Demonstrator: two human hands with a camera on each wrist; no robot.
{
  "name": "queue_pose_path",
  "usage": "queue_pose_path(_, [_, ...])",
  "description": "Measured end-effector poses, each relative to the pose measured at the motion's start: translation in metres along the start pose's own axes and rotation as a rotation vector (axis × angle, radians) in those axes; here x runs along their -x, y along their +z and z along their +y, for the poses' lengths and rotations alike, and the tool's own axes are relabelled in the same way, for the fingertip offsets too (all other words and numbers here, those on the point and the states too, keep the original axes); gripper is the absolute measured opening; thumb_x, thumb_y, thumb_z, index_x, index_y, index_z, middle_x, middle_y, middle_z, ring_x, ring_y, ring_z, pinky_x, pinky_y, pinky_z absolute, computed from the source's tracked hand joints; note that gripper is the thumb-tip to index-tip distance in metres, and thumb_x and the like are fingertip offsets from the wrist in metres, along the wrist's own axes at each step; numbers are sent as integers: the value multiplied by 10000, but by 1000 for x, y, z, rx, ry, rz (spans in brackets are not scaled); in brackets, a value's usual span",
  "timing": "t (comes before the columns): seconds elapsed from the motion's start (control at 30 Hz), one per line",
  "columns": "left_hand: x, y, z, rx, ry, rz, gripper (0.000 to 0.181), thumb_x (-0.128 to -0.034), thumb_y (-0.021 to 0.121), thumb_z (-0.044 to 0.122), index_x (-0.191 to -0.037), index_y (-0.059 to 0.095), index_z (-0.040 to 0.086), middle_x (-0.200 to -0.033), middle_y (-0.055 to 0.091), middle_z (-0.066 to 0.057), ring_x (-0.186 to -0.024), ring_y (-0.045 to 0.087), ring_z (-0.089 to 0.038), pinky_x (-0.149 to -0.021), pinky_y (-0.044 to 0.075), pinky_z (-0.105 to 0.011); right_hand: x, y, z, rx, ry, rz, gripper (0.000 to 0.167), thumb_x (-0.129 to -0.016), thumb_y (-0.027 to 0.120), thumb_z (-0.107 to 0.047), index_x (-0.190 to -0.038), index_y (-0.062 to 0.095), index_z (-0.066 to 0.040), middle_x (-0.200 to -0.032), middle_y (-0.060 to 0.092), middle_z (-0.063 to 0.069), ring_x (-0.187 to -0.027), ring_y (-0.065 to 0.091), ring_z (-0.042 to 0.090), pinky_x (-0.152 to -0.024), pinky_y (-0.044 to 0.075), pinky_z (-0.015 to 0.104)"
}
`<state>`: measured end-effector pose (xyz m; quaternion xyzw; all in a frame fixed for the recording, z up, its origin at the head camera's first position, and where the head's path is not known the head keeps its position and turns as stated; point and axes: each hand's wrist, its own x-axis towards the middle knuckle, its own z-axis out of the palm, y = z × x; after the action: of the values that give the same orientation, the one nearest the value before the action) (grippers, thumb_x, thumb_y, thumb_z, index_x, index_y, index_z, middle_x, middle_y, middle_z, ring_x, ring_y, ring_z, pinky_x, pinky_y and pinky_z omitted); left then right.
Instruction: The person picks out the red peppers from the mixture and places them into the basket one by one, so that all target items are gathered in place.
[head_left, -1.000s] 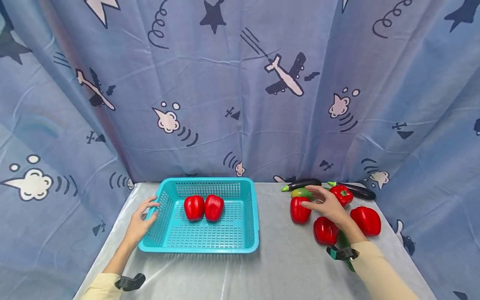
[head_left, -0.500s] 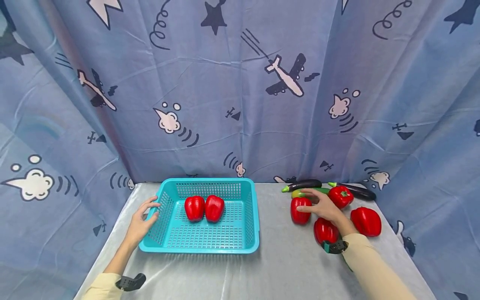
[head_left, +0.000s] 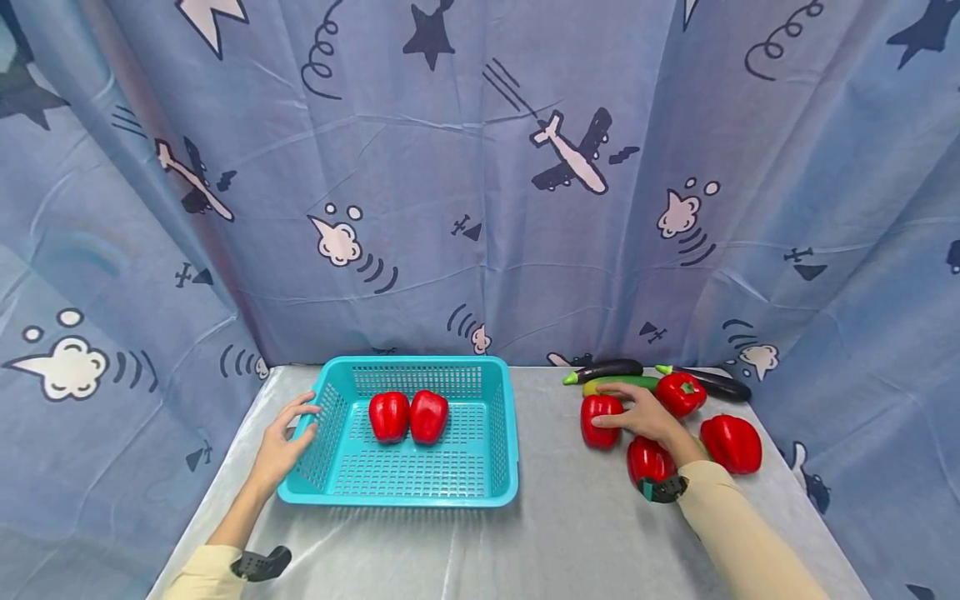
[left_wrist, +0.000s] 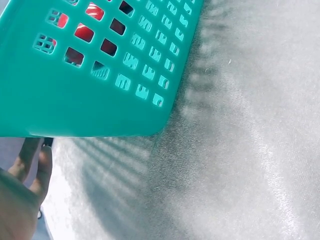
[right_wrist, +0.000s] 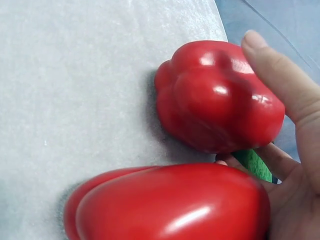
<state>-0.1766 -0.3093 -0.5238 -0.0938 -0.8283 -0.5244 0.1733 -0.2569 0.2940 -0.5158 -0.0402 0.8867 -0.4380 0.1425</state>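
My right hand (head_left: pixel 651 417) grips a red bell pepper (head_left: pixel 599 438) lying on the table, its thumb on the near side and its fingers behind. In the right wrist view that bell pepper (right_wrist: pixel 210 100) sits between thumb and fingers. Another red bell pepper (head_left: pixel 648 458) lies under the right wrist, close to the first. At the left side of a turquoise plastic basket (head_left: pixel 397 502), my left hand (head_left: pixel 281 442) touches the rim with spread, relaxed fingers. Two red bell peppers, one on the left (head_left: pixel 388 417) and one on the right (head_left: pixel 429 417), lie side by side inside the basket.
Behind the right hand are a green and yellow long vegetable (head_left: pixel 607 386), a dark eggplant (head_left: pixel 613 368) and a second eggplant (head_left: pixel 716 384). More red bell peppers lie at the right, one farther back (head_left: pixel 681 393) and one nearer (head_left: pixel 732 443). A patterned blue curtain (head_left: pixel 420 275) surrounds the table.
My right hand has moved a little left and down onto the red bell pepper, its thumb and fingers settling around it. The left hand and the basket stay in place.
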Motion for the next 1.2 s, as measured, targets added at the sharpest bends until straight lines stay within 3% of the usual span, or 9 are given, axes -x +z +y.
queue_pose_path(0.1, [0, 0, 9, 2, -1, 0, 256, -905, 591, -180, -1161, 602, -181, -1421, 443, -369, -1238, 454, -531, -809, 464, -135, -1, 1, 0, -11, 17, 2, 733, -848, 849, -319, -1460, 528, -74, -1442, 452, 298, -1290, 412, 490, -901, 511, 559])
queue_pose_path(0.27, [-1, 0, -16, 4, -17, 2, 277, -922, 608, -148, -1197, 627, -124, -1468, 445, -301, -1290, 449, -476, -831, 447, -116, -1, 1, -1, -29, 34, 0, 683, -864, 838, -268, -1445, 543, -64, -1424, 451, 313, -1269, 424, 495, -877, 530, 540])
queue_pose_path(0.37, [-2, -1, -21, -3, -19, -2, 270, -937, 617, -116, -1206, 637, -97, -1477, 453, -267, -1311, 444, -450, -843, 442, -112, -1, 1, -1, -13, 39, 3, 685, -862, 838, -274, -1446, 542, -71, -1413, 461, 304, -1267, 425, 487, -878, 525, 538])
queue_pose_path(0.93, [-2, -1, -20, -10, -5, -8, 264, -940, 625, -101, -1203, 642, -87, -1473, 461, -262, -1329, 430, -453, -860, 425, -122, -1, -6, -3, 33, -2, 59, 731, -844, 840, -394, -1445, 555, -89, -1404, 499, 261, -1270, 426, 466, -925, 477, 605])
queue_pose_path(1.2, [-2, -1, -21, -16, -9, -5, 268, -939, 624, -104, -1205, 643, -79, -1476, 463, -252, -1328, 433, -443, -858, 426, -110, 0, -13, -10, -1, -97, 69, 687, -899, 785, -393, -1464, 528, -96, -1455, 469, 240, -1318, 379, 459, -977, 419, 662])
